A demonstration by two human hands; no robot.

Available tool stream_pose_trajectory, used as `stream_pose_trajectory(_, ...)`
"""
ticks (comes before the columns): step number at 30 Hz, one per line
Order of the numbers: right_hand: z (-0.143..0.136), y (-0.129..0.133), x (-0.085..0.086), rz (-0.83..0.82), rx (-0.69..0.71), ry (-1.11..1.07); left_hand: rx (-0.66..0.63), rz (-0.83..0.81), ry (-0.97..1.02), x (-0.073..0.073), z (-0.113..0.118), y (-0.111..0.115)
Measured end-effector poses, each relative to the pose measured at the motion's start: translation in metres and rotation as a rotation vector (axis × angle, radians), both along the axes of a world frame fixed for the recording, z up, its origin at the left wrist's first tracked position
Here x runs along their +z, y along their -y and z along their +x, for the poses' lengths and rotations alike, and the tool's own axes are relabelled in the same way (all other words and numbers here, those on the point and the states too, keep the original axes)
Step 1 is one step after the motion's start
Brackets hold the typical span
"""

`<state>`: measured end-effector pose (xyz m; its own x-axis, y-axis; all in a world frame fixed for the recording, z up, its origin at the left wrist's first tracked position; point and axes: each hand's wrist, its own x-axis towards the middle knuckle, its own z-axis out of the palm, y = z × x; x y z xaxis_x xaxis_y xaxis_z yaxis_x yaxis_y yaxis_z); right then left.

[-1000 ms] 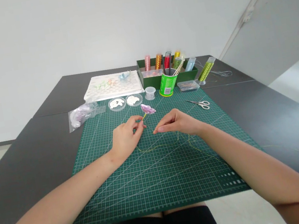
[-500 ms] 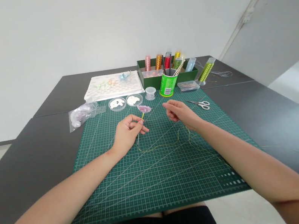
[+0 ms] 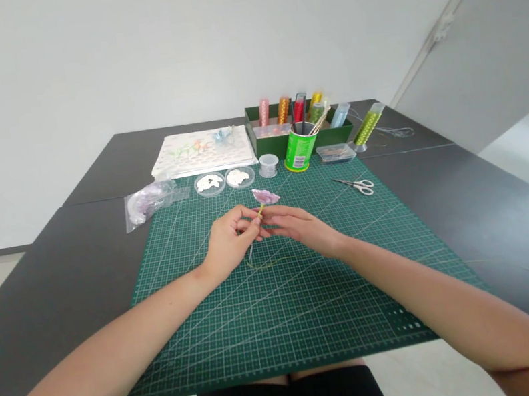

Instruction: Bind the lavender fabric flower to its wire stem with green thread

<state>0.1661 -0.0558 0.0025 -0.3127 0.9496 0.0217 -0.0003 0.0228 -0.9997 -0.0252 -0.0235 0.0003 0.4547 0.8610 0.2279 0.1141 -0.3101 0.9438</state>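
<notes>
My left hand [image 3: 234, 235] pinches the thin yellow-green stem [image 3: 261, 211] of a small pale purple flower [image 3: 265, 196], which tilts up above the fingertips. From the other side my right hand [image 3: 305, 225] reaches in, fingers together and tips at the stem beside my left fingertips. What those right fingertips hold, if anything, is hidden. Below my left hand, pale wire ends hang down, and a fine yellow-green thread [image 3: 275, 264] trails over the green cutting mat [image 3: 264, 319].
White-handled scissors [image 3: 363, 187] lie right of my hands. Behind are two dishes of white pieces [image 3: 210, 183], a small round tub [image 3: 268, 165], a green can of tools [image 3: 300, 148] and a dark green box [image 3: 256, 145] with thread spools. A plastic bag [image 3: 148, 202] lies left, near a white pad [image 3: 207, 160].
My right hand has moved left, from a closed pinch away from the flower to the stem at my left fingertips. My left hand still holds the flower, shifted slightly right.
</notes>
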Motion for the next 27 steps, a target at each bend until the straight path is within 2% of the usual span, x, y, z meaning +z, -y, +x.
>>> stream_pose_trajectory(2, -0.010, 0.006, 0.001, -0.116, 0.057, -0.116, 0.007, 0.030, -0.029, 0.000, 0.000, 0.003)
stream_pose_trajectory(4, -0.019, 0.010, 0.001, -0.134, 0.006, -0.142, 0.016, 0.082, -0.068, -0.001, 0.001, 0.005)
stream_pose_trajectory(7, -0.028, 0.013, -0.001, -0.083, -0.181, -0.145, 0.033, 0.135, -0.094, -0.001, 0.002, 0.009)
stream_pose_trajectory(10, -0.030, 0.011, -0.003, -0.050, -0.382, -0.154, 0.030, 0.105, -0.076, -0.001, 0.004, 0.010)
stream_pose_trajectory(12, -0.028, 0.010, -0.001, -0.048, -0.439, -0.142, 0.028, 0.084, -0.068, -0.001, 0.005, 0.010)
stream_pose_trajectory(17, -0.021, 0.008, 0.006, -0.054, -0.433, -0.122, -0.004, 0.080, -0.074, -0.002, 0.005, 0.010)
stream_pose_trajectory(23, -0.020, 0.005, 0.007, -0.118, -0.465, -0.223, -0.105, -0.141, 0.075, -0.005, 0.006, 0.005)
stream_pose_trajectory(27, -0.017, 0.004, 0.004, -0.119, -0.440, -0.184, -0.121, -0.208, 0.116, -0.008, 0.007, 0.003)
